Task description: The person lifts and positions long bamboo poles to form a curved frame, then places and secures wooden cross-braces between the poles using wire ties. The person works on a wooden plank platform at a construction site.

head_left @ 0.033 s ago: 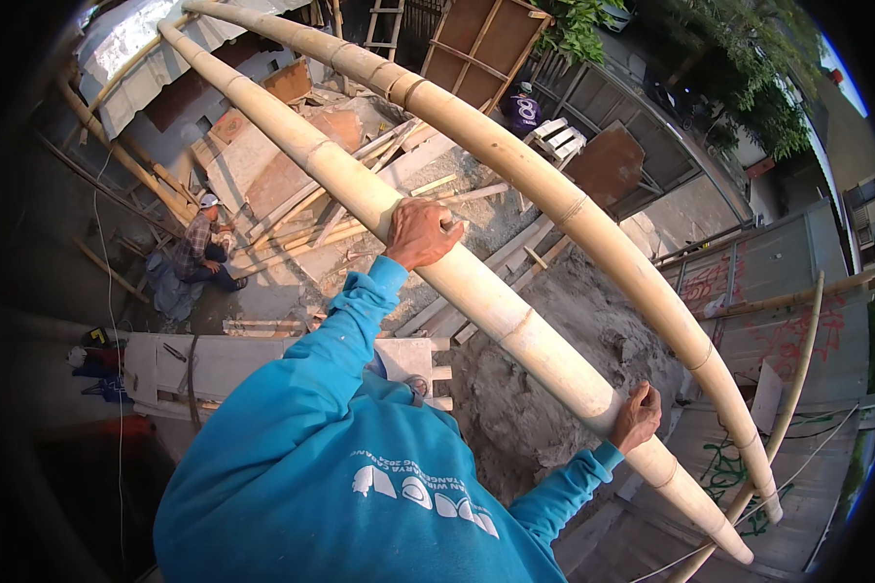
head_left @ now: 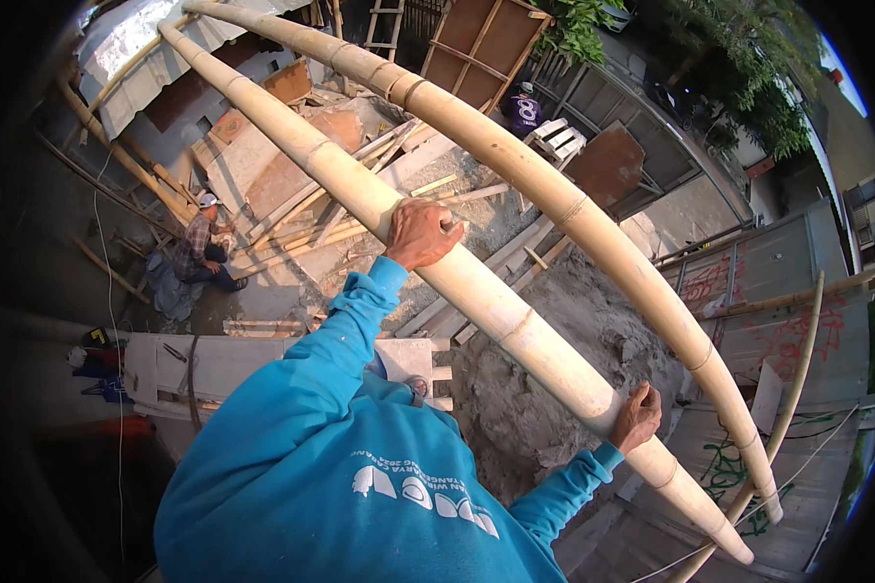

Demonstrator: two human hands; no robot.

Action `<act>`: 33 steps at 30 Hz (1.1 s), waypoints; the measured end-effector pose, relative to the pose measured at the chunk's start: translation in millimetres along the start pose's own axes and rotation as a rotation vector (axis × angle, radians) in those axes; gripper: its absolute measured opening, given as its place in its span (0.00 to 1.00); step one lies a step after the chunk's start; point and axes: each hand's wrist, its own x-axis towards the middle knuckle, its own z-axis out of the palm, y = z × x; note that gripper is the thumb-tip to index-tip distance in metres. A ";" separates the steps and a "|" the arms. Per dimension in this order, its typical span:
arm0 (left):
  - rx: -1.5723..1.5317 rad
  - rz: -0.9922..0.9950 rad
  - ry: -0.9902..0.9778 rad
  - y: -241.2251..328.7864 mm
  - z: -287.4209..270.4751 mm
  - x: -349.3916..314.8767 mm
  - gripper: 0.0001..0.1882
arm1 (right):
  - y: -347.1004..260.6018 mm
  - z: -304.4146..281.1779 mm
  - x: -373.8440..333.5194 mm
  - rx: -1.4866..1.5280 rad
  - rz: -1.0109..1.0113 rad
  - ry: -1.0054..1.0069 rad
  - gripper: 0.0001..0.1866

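Note:
A thick, pale bamboo pole [head_left: 501,316] runs slantwise from the upper left to the lower right, high above the ground. My left hand [head_left: 423,234] is closed over its middle, the fingers curled on the upper side. Farther down toward the right end, my right hand [head_left: 637,418] grips the same pole, its palm against the side. A second bamboo pole [head_left: 554,199] lies beyond it, apart from both hands. Near their lower right ends, the two poles cross a thinner bamboo pole [head_left: 797,389].
Below lie a heap of grey sand [head_left: 554,369], scattered planks and boards [head_left: 292,165], and a worktable [head_left: 224,355]. One person [head_left: 202,248] crouches at the left; another person in purple [head_left: 525,110] is farther back. Metal sheet fencing [head_left: 749,311] stands at the right.

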 end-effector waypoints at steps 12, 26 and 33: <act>0.052 -0.023 -0.052 -2.7 -2.3 4.5 0.18 | -5.7 3.8 1.9 0.000 0.014 -0.024 0.23; 0.045 -0.040 -0.066 -3.2 -1.9 5.3 0.19 | -5.7 4.7 1.3 0.052 -0.006 -0.011 0.22; 0.065 -0.042 -0.082 -0.6 -5.4 4.9 0.19 | -3.8 5.5 2.1 0.054 -0.006 -0.018 0.22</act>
